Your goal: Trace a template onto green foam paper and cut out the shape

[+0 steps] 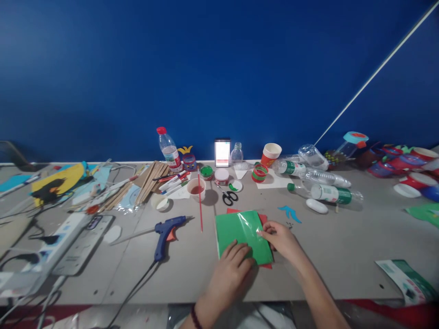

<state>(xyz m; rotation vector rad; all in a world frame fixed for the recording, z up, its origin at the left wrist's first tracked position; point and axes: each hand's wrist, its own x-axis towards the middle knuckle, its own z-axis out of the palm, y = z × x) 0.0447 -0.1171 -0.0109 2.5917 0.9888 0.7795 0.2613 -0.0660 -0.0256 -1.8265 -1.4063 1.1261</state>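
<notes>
A glossy green sheet packet lies on the table in front of me, on top of red sheets whose edges stick out. My left hand rests on the packet's lower left part, fingers stretched out flat. At its right edge, my right hand is closed in a pinch, with thumb and fingertips on the green packet; part of those fingers is hidden. Just beyond the packet lie black-handled scissors. A blue cut-out piece lies near my right hand.
A blue glue gun lies to the left, its cable running off the front edge. A paintbrush leans across a cup of reddish liquid. Plastic bottles lie at right. A power strip and phone sit far left.
</notes>
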